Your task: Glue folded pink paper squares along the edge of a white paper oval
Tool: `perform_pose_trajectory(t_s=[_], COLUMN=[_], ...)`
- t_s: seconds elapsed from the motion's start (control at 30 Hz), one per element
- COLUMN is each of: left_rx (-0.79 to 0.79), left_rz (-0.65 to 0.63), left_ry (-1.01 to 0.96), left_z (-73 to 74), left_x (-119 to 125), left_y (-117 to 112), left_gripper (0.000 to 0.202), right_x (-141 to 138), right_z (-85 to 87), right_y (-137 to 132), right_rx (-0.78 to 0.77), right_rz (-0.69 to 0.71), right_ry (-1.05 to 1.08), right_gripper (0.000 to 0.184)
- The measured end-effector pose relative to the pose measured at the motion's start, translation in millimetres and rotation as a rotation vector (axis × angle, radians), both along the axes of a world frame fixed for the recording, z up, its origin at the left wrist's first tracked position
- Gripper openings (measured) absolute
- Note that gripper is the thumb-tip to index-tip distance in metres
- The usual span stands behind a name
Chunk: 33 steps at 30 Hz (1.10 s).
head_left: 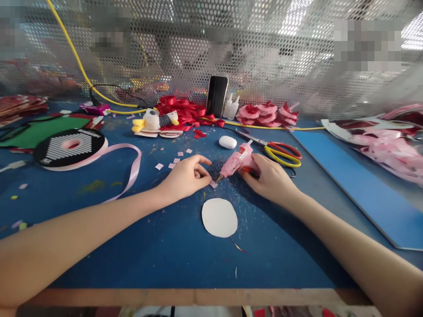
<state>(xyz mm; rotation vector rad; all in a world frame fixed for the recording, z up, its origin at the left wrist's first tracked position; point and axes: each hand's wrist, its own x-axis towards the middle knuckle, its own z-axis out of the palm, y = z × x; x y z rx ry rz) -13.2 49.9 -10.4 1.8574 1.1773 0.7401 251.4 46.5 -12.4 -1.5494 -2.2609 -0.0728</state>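
Observation:
My right hand point(269, 176) is wrapped round a pink hot glue gun point(235, 161), its nozzle pointing down and to the left. Under that tip lies a small pale pink ribbon piece point(213, 184), pinched at its edge between the thumb and finger of my left hand point(188, 175). Nearer to me, a white paper disc point(220, 217) rests flat on the blue table, with a thin dark cord sticking out from its lower edge. Several more small ribbon squares point(159, 166) are scattered just beyond my left hand.
A ribbon spool point(71, 149) lies at left, its loose pink ribbon point(135, 165) curling toward my left forearm. Scissors point(282, 153), a white oval case point(228, 141), a plush duck point(155, 120), a phone point(217, 96) and red ribbon point(178, 110) sit farther back. A blue board point(360, 180) lies at right.

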Motion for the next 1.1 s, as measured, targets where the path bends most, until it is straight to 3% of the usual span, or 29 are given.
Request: perform_pose_trajectory(t_s=[0.5, 0.73, 0.8, 0.93, 1.1], left_rx=[0.025, 0.004, 0.069, 0.371, 0.624], left_rz=[0.007, -0.161, -0.161, -0.182, -0.317], left_ry=[0.021, -0.031, -0.003, 0.132, 0.269], left_z=[-0.2, -7.9, -6.0, 2.4, 3.8], left_x=[3.2, -7.0, -9.2, -11.8, -15.3], left_y=[-0.2, 11.0, 9.9, 3.2, 2.3], left_gripper=[0.023, 0.035, 0.028, 0.005, 0.007], right_x=[-2.0, -2.4, -2.1, -2.2, -2.9], right_z=[-5.4, -3.6, -3.5, -2.7, -1.1], right_y=[0.4, -0.1, -0.2, -0.8, -1.6], right_rx=[0.089, 0.064, 0.066, 0.073, 0.062], right_rz=[0.012, 0.019, 0.024, 0.030, 0.023], right_ry=[-0.113, -0.096, -0.089, -0.077, -0.073], right_gripper=[0.019, 0.014, 0.014, 0.012, 0.010])
